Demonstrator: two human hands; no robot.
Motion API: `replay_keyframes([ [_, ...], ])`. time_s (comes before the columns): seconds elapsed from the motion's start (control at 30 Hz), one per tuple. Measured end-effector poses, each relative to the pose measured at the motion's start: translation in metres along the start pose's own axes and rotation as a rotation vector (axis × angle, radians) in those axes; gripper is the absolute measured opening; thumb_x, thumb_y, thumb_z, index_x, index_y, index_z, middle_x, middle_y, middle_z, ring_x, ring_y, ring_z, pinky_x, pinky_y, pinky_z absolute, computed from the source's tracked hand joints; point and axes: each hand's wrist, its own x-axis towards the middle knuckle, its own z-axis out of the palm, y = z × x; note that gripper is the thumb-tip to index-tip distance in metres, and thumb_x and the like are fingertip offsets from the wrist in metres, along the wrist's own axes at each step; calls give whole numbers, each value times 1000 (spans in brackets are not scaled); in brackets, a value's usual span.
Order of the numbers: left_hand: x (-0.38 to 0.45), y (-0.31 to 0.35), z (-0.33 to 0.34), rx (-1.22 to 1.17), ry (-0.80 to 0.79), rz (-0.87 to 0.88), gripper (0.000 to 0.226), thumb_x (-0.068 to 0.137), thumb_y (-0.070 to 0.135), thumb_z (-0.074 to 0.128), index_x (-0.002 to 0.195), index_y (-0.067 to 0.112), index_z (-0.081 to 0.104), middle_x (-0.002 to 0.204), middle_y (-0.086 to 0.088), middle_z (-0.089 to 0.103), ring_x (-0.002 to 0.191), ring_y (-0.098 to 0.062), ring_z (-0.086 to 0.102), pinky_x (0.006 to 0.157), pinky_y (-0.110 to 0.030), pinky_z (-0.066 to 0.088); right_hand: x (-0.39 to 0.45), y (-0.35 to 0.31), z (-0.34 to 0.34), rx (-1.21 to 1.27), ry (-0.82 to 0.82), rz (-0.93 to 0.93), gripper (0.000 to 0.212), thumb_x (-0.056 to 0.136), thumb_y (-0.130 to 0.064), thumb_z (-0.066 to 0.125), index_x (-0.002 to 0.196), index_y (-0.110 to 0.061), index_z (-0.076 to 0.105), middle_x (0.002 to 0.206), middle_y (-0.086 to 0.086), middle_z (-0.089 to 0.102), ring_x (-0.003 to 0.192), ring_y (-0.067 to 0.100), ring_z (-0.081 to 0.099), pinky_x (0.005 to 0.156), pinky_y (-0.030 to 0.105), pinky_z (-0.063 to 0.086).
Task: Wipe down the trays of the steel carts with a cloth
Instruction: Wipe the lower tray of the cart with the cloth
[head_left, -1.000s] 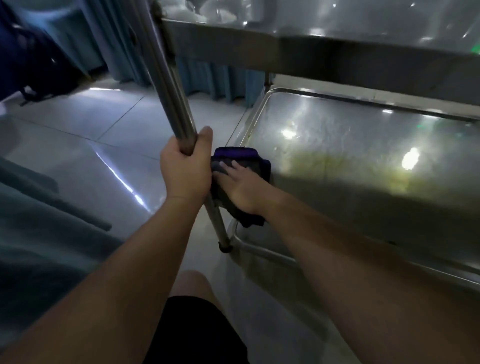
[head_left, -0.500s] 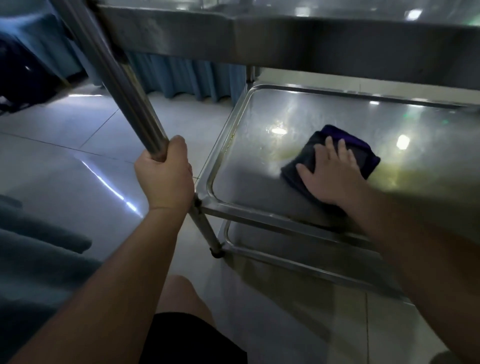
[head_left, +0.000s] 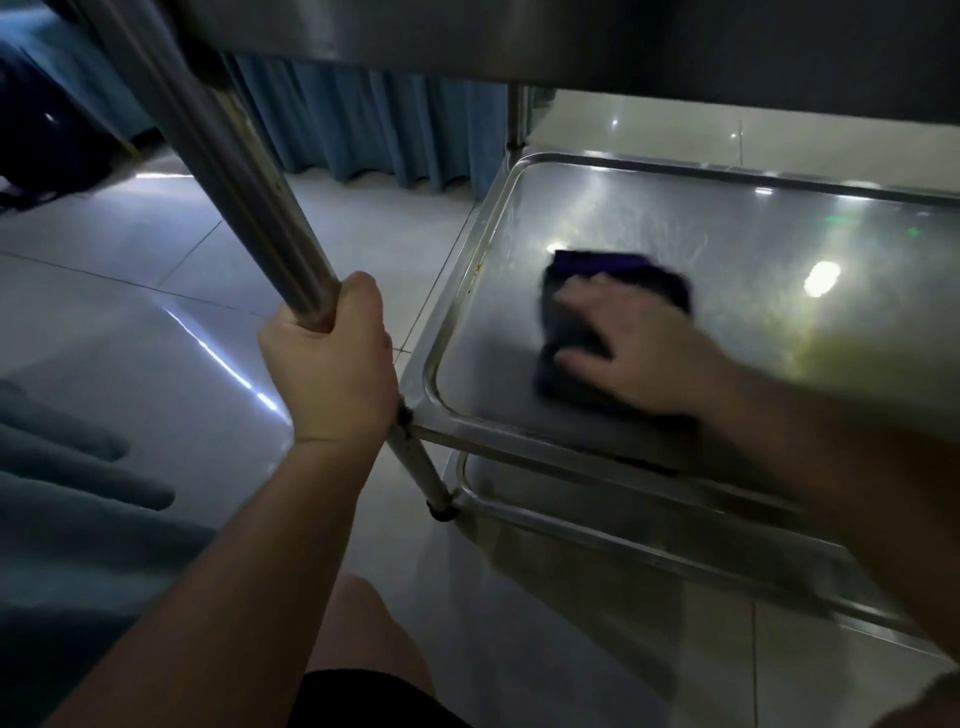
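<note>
A dark cloth (head_left: 576, 325) with a purple edge lies on the middle steel tray (head_left: 727, 228) of the cart, near its left side. My right hand (head_left: 631, 353) presses flat on the cloth, fingers spread, blurred by motion. My left hand (head_left: 332, 364) is wrapped around the cart's slanted steel leg (head_left: 228, 171) just left of the tray's front corner. A lower tray (head_left: 597, 540) shows beneath, and the underside of the top tray (head_left: 571, 36) spans the upper edge.
Blue curtains (head_left: 363, 130) hang behind the cart on a glossy tiled floor (head_left: 130, 322). A teal fabric mass (head_left: 62, 519) lies at the left. My bare knee (head_left: 369, 629) and dark shorts sit at the bottom, close to the cart's leg.
My right hand has slid the cloth from the tray's front left corner out over the tray and back toward the left. My left hand keeps its grip on the leg.
</note>
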Motion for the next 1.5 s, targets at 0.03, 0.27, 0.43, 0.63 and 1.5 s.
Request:
replay_keyframes([
  [0.03,0,0,0,2,1,2,25,78,39,65,72,18,52,59,-3,44,50,-11,50,48,-24,49,12,20,-4,-11,31,158,87,91,-75,40,159,-21,36,169,6,30,155,27,27,127,42,20],
  [0.27,0,-1,1,-7,25,16,26,75,39,64,66,20,50,56,-1,43,49,-12,48,49,-23,48,140,5,2,-7,-47,410,88,98,-70,20,167,-17,10,175,6,4,160,28,3,128,47,3],
  [0.43,-2,0,0,-20,5,43,27,77,35,64,66,17,48,59,-11,37,50,-17,44,48,-28,44,140,-60,16,36,-60,215,82,102,-64,20,167,-15,8,175,3,5,161,23,1,129,44,0],
  [0.63,-1,4,1,-20,23,20,30,77,32,66,55,27,46,61,-15,34,52,-22,41,49,-31,39,39,-105,25,16,-101,-77,78,103,-65,26,167,-24,10,175,-6,3,160,16,-3,128,38,-3],
  [1.5,-3,5,2,-81,-35,48,30,77,35,65,51,36,50,54,5,41,49,-15,41,48,-29,40,40,-147,40,100,-124,46,74,106,-56,18,167,-21,-5,174,-3,-11,160,17,-11,129,43,-4],
])
